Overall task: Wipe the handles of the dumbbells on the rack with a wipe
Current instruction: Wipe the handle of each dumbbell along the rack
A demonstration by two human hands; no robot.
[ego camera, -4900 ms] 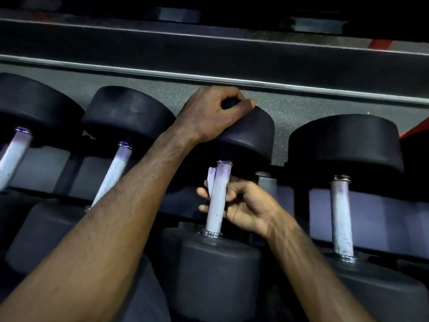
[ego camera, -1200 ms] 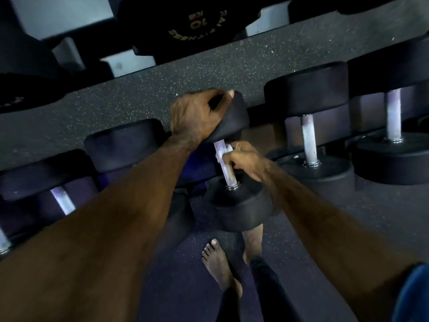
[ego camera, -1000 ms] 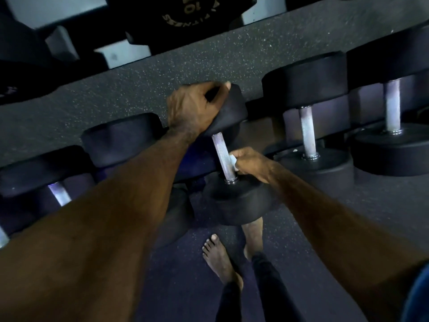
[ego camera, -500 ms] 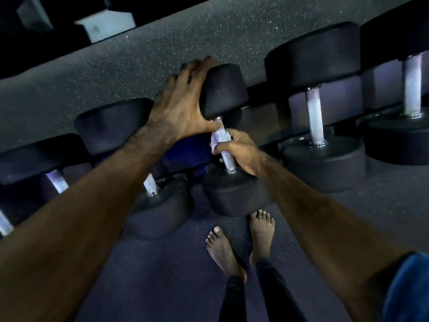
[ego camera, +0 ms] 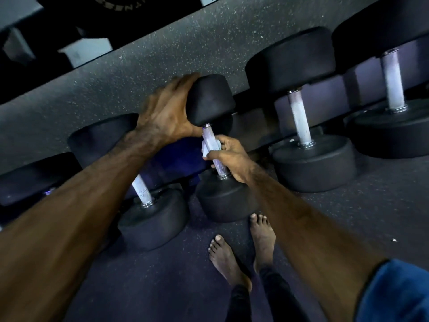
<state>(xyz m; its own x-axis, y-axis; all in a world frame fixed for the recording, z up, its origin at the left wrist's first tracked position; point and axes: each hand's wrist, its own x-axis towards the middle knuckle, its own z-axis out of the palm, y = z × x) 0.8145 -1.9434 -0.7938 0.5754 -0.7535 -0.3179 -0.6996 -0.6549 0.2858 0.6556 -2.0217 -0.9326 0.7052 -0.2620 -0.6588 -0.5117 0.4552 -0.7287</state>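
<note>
A black dumbbell (ego camera: 210, 98) with a pale knurled handle (ego camera: 212, 147) lies in the middle of a row on the low rack. My left hand (ego camera: 166, 112) rests against the left side of its far head, fingers stretched over the top. My right hand (ego camera: 228, 156) curls round the handle and holds a small white wipe (ego camera: 209, 148) against it. The lower part of the handle shows under my fingers.
More black dumbbells lie on both sides: one at the left (ego camera: 151, 214) and two bigger ones at the right (ego camera: 301, 126) (ego camera: 392, 89). A speckled rubber shelf (ego camera: 162, 49) runs behind. My bare feet (ego camera: 243, 247) stand on the dark floor just below.
My left hand went from gripping the dumbbell's far head to lying flat against its side. My right hand slid the wipe up and down the handle. The view tilted and shifted.
</note>
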